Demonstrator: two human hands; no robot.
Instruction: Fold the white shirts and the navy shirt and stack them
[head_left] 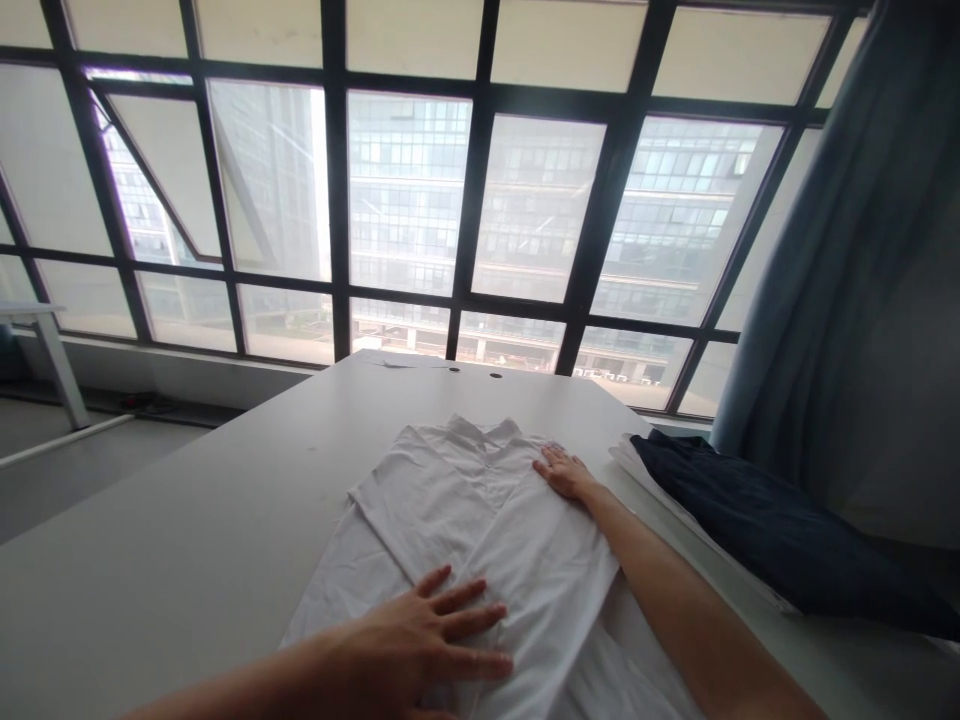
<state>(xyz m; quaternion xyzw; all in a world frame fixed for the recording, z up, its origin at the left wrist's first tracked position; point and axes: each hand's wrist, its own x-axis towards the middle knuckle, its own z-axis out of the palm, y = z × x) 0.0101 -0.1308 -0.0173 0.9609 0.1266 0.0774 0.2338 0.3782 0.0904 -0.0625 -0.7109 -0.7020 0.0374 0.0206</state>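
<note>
A white collared shirt (450, 500) lies spread on the white table, its collar pointing away from me toward the windows. One sleeve is folded across the front of the shirt. My left hand (427, 640) rests on the lower part of the cloth with its fingers spread. Farther up, my right hand (562, 473) lies flat on the shirt's right shoulder, its fingers stretched out. The bottom of the shirt runs out of view below and is partly hidden by my left forearm.
Dark navy folded clothing (757, 520) lies on white cloth along the right side of the table (187, 540). Flat white sheets (409, 360) are at the far end, near two dark round holes. A blue-grey curtain (825, 250) hangs at right. Another table (56, 350) stands at left.
</note>
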